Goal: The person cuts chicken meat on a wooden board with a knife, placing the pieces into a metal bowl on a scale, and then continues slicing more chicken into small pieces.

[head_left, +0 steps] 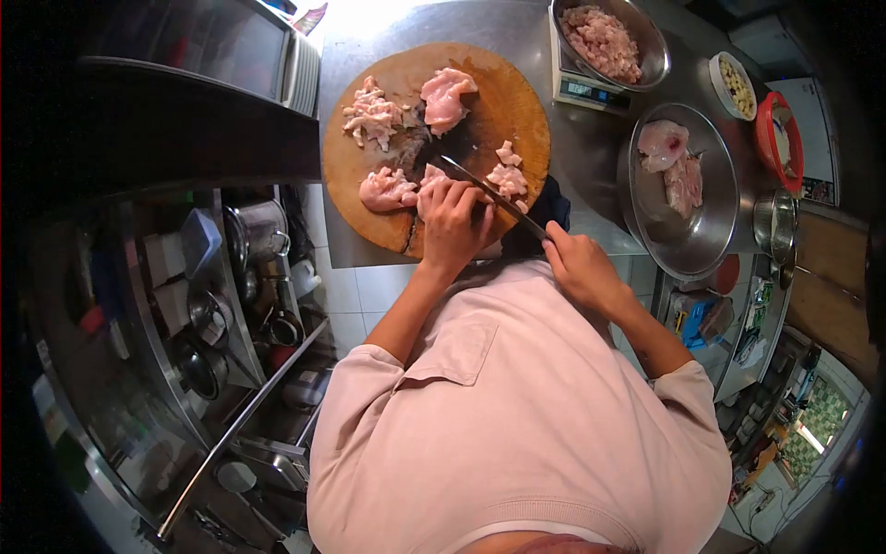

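My right hand (pixel 583 266) is wrapped round the handle of a kitchen knife (pixel 494 196), whose blade slants up and left over a round wooden chopping board (pixel 526 102). My left hand (pixel 454 220) has its fingers curled down on a piece of raw chicken (pixel 431 178), close beside the blade. Left of that hand lies another chicken piece (pixel 388 189). Farther up the board are a larger chicken breast piece (pixel 448 100) and a heap of trimmings (pixel 373 113). Small cut chicken pieces (pixel 507 175) lie right of the blade.
A steel bowl of chopped meat (pixel 602 44) sits on a digital scale (pixel 583 92) at the back. On the right stand a large steel basin (pixel 637 198) with chicken, a white bowl (pixel 736 85) and a red basin (pixel 766 138). Shelves with pots (pixel 254 231) are at left.
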{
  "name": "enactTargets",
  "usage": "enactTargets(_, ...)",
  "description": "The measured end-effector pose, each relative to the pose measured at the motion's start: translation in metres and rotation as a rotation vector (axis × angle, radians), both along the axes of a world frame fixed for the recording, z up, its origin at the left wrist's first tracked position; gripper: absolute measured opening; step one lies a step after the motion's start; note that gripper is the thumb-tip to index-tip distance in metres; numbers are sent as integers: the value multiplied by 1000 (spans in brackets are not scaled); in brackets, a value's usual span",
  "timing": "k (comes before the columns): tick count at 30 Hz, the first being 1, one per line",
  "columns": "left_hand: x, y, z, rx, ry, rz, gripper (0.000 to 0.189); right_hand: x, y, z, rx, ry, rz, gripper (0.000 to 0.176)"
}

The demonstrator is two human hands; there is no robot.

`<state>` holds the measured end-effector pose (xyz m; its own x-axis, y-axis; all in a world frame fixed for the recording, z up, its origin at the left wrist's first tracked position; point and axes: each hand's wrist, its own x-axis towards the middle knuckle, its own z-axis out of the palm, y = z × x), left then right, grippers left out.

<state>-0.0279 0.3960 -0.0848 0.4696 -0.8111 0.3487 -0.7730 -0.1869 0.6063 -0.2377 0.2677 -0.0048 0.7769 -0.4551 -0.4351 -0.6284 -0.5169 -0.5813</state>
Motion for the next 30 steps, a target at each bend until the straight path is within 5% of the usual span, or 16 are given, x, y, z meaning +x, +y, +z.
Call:
enactTargets(17, -7, -11, 8, 18, -63, 20, 14, 7, -9, -19, 36, -22, -94, 20)
enactTargets(19, -7, -18, -2, 5, 256, -6, 17, 9, -16, -11, 115, -167, -167, 24)
enactTargets(23, -8, -38, -1, 17, 417, -65, 31, 11, -27, -8, 123, -275, -332, 30)
enactTargets(25, -14, -52, 25, -65, 10, -48, 51, 7, -32, -9, 125, -270, -402, 34)
enactTargets(30, -4, -64, 17, 22, -133, -209, 70, -7, -32, -18, 151, -299, -416, 31)
